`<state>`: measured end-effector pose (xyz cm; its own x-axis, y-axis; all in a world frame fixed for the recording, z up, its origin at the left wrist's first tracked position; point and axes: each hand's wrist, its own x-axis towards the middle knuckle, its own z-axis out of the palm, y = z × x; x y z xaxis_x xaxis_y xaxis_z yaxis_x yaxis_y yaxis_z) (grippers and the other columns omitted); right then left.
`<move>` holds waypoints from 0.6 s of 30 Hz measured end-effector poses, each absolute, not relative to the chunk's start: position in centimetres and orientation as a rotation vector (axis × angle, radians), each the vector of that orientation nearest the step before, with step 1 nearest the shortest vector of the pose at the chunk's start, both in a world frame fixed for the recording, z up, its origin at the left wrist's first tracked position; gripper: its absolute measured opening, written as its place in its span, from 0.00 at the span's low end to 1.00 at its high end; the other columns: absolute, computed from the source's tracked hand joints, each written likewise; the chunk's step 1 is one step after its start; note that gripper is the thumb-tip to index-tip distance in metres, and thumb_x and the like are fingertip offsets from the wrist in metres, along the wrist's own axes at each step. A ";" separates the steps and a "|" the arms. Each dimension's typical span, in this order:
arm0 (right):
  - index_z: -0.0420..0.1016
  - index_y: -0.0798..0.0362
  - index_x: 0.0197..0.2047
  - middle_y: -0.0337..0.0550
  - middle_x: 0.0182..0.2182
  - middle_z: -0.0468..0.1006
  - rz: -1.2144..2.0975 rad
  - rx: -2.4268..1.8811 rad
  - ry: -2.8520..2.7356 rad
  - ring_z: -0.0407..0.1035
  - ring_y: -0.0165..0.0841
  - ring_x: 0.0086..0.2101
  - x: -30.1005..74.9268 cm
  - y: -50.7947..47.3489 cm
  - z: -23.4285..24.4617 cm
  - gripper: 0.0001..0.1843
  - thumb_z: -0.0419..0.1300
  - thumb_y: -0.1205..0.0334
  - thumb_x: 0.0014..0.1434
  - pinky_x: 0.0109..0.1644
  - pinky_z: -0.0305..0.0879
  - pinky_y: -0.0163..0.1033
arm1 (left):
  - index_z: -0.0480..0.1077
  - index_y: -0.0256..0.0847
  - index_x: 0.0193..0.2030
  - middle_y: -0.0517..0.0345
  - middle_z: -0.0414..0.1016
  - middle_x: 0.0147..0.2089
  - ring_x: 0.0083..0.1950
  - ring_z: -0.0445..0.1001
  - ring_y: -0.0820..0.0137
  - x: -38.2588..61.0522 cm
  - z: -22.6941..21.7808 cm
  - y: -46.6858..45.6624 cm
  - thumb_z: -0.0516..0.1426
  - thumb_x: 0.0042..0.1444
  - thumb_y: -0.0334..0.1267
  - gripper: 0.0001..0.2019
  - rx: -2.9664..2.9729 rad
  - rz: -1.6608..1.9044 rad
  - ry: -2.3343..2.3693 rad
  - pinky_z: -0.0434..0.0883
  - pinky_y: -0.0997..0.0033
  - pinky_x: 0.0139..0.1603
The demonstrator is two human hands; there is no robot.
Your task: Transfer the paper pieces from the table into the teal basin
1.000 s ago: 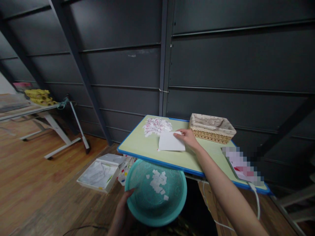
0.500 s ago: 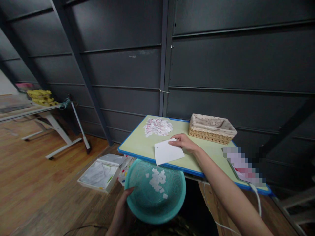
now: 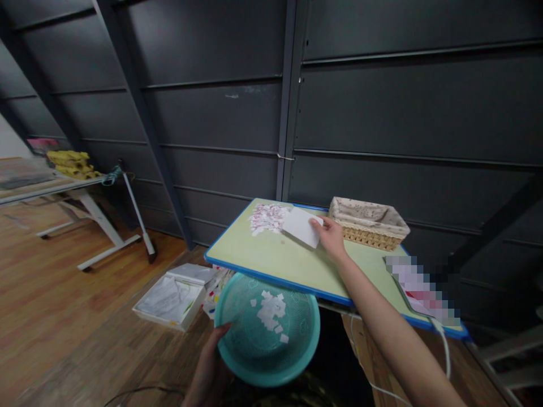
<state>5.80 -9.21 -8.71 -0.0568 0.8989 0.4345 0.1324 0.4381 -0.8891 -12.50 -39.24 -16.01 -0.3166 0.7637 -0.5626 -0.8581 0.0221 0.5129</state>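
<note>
Closest in, the L hand (image 3: 215,351) grips the teal colander (image 3: 271,379) at approx its 8 o'clock rim: thumb over the edge, other fingers out of sight. White paper bits (image 3: 271,311) lie loose inside it, mid-bottom. White box (image 3: 172,299) sits on the floor at approx 10 o'clock from the colander. At 12 o'clock the colander meets the near edge of the pale green, blue-trimmed surface (image 3: 254,254); can't tell if they touch. R hand (image 3: 331,233), reaching in over the surface, has a white card (image 3: 302,227) pinched btwn thumb & fingers, card tilted. Card is btwn 12 & 1 o'clock from the colander. Scrap pile (image 3: 268,217), white w/ reddish marks, is at approx 9 o'clock from the card, partly behind it. Flat pixelated item (image 3: 418,288) at 4 o'clock from R hand; cloth-lined wicker basket (image 3: 369,236) just beside it, btwn 2 & 3. Far back: dark panelled wall (image 3: 212,124).
</note>
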 end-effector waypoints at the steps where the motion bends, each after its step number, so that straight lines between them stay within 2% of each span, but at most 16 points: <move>1: 0.79 0.61 0.40 0.52 0.32 0.81 0.764 -0.965 -1.519 0.70 0.36 0.28 5.9 -9.1 -8.7 0.31 0.62 0.40 0.48 0.28 0.61 0.37 | 0.58 0.28 0.66 0.44 0.84 0.45 0.54 0.75 0.49 -12.5 -16.0 -39.2 0.60 0.50 0.30 0.34 -0.146 1.633 0.974 0.68 0.50 0.61; 5: 0.79 0.62 0.40 0.54 0.33 0.81 0.729 -1.018 -1.596 0.71 0.38 0.30 6.1 -9.4 -8.6 0.31 0.61 0.40 0.49 0.31 0.63 0.38 | 0.52 0.29 0.69 0.45 0.84 0.43 0.53 0.76 0.50 -12.3 -15.8 -39.1 0.60 0.49 0.28 0.39 -0.184 1.649 0.989 0.69 0.50 0.59; 12: 0.80 0.61 0.42 0.54 0.36 0.82 0.658 -1.015 -1.680 0.72 0.39 0.31 5.7 -10.0 -8.2 0.29 0.58 0.41 0.52 0.33 0.64 0.38 | 0.53 0.26 0.68 0.41 0.83 0.45 0.55 0.75 0.48 -12.3 -15.4 -39.1 0.60 0.48 0.29 0.39 -0.196 1.619 1.016 0.69 0.49 0.59; 15: 0.80 0.59 0.43 0.52 0.37 0.82 0.586 -0.985 -1.754 0.73 0.39 0.31 5.2 -11.4 -8.1 0.26 0.56 0.44 0.57 0.33 0.66 0.38 | 0.52 0.28 0.69 0.42 0.82 0.47 0.57 0.72 0.47 -12.3 -15.6 -39.1 0.60 0.49 0.31 0.40 -0.227 1.605 1.008 0.68 0.48 0.60; 18: 0.80 0.54 0.46 0.49 0.37 0.83 0.346 -0.906 -2.038 0.75 0.37 0.31 3.6 -14.9 -8.4 0.21 0.51 0.51 0.64 0.37 0.66 0.37 | 0.50 0.31 0.70 0.43 0.81 0.49 0.58 0.71 0.47 -12.3 -16.0 -39.2 0.60 0.50 0.32 0.41 -0.195 1.622 0.955 0.67 0.47 0.60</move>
